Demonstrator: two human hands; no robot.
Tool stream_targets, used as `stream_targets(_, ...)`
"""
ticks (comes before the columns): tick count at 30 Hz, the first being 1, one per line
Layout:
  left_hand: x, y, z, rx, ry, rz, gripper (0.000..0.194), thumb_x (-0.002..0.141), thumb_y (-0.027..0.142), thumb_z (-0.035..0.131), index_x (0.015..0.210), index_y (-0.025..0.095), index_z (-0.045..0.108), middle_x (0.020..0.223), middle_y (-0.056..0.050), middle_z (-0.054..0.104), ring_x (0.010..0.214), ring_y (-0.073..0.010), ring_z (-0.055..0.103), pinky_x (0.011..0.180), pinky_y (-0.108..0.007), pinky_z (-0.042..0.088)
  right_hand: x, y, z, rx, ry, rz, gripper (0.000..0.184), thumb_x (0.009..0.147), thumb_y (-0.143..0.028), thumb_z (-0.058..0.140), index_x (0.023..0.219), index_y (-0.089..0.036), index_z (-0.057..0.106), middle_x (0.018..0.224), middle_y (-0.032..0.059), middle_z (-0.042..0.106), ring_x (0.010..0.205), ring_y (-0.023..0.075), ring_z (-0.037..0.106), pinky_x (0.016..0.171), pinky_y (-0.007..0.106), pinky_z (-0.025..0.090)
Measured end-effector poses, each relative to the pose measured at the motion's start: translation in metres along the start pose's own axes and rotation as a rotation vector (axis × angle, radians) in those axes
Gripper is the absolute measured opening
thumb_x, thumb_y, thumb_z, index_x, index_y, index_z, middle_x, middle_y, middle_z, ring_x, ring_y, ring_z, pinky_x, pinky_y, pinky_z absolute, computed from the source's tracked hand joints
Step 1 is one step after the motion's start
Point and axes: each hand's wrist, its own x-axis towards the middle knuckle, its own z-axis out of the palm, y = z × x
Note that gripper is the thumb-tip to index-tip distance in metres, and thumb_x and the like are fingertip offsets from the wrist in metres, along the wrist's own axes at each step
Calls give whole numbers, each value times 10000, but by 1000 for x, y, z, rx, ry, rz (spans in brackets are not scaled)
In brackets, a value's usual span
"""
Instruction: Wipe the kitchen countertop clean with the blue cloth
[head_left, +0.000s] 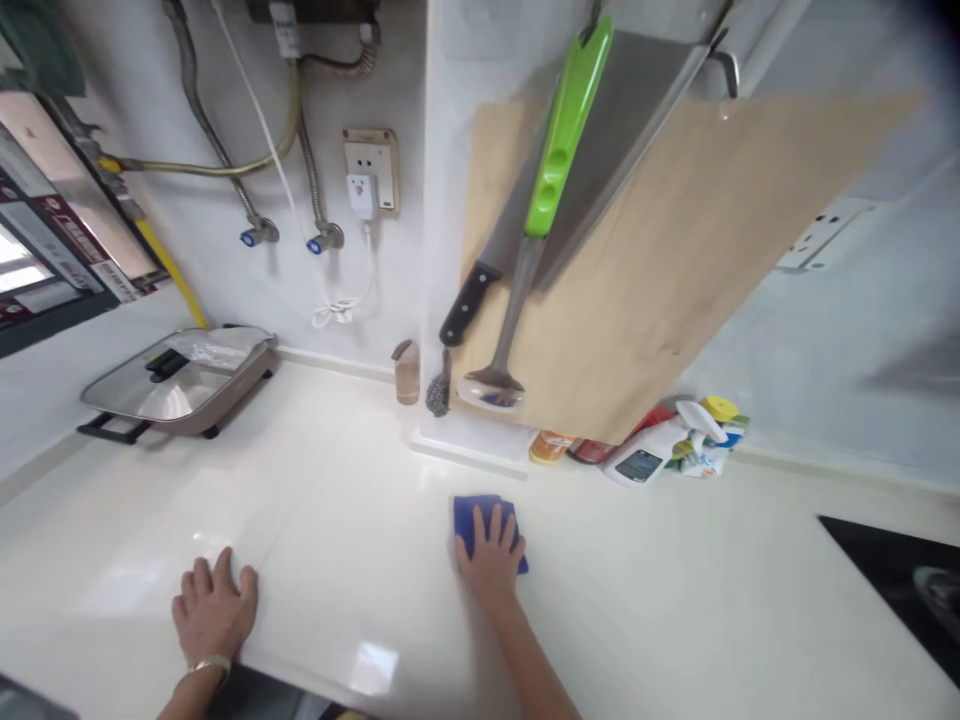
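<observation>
My right hand (491,560) lies spread over a folded blue cloth (465,508), pressing it flat on the white countertop (360,540). The cloth's edges show around the fingers. Near the counter's front edge, at the lower left, my left hand (216,610) rests on the surface with its fingers apart and nothing in it. A bracelet circles the left wrist.
An electric pan (202,400) with a glass lid stands at the back left. A cup (406,375) is by the wall corner. Above hang a cutting board (660,270), knives and a green-handled spatula (570,120). A spray bottle (645,450) and a black stove (900,580) are right.
</observation>
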Motion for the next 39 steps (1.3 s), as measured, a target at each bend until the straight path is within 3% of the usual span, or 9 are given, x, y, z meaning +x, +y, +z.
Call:
stream_targets(4,-2,-7,9,-66,107,50,644,947,414,223,1452,68,424,1530,-267,337,1453,-407,258,1132,-564,261,5,12,3,-28,30,10,664,936,-562,370,1532,-271,332,1630,139,244,1473,424,227,1133,669,201)
stream_targets(8,0,-21,22,-108,92,46,638,949,407,249,1452,63,440,1555,-284,305,1480,-416,207,1150,-583,233,21,-4,9,-114,109,116,655,938,-505,354,1507,-183,390,1576,227,317,1414,493,298,1079,741,194)
stream_targets(12,11,-52,35,-166,-32,64,587,927,401,344,1409,108,508,1551,-236,359,1471,-376,271,1166,-567,248,41,-36,16,-108,221,203,650,936,-463,324,1472,-112,437,1527,295,354,1369,553,313,974,789,259)
stream_targets(18,72,-88,52,-289,138,306,517,902,399,395,1300,125,579,1535,-210,391,1481,-371,260,1161,-579,308,44,-114,22,-86,195,68,646,932,-426,358,1462,-64,433,1510,346,342,1344,530,377,990,770,263)
stream_targets(22,138,-68,61,-345,153,432,519,900,397,403,1293,100,568,1508,-221,432,1486,-390,246,1158,-585,326,28,-180,21,-71,101,-72,683,923,-484,387,1488,-100,401,1541,310,324,1382,521,340,1051,757,199)
stream_targets(26,182,-18,72,-346,146,487,531,931,390,374,1326,84,552,1527,-238,409,1490,-394,243,1168,-600,298,18,-226,15,41,-25,-170,748,914,-571,422,1527,-152,328,1600,252,239,1443,508,241,1102,750,110)
stream_targets(29,186,18,82,-356,162,527,519,948,358,344,1337,82,548,1526,-240,416,1493,-382,249,1172,-610,287,22,-238,10,92,-82,-221,754,924,-598,403,1542,-183,289,1623,224,180,1469,498,185,1111,756,79)
stream_targets(32,179,37,89,-365,226,546,526,944,328,351,1372,71,517,1566,-242,356,1513,-378,189,1182,-625,256,35,-240,7,125,-103,-268,747,925,-610,398,1544,-205,289,1634,202,159,1484,492,134,1130,733,98)
stream_targets(39,178,35,91,-333,256,575,553,921,334,398,1383,51,510,1592,-256,293,1516,-389,165,1181,-620,259,93,-254,22,143,-36,-264,756,910,-622,428,1543,-230,298,1642,177,172,1490,476,127,1137,709,136)
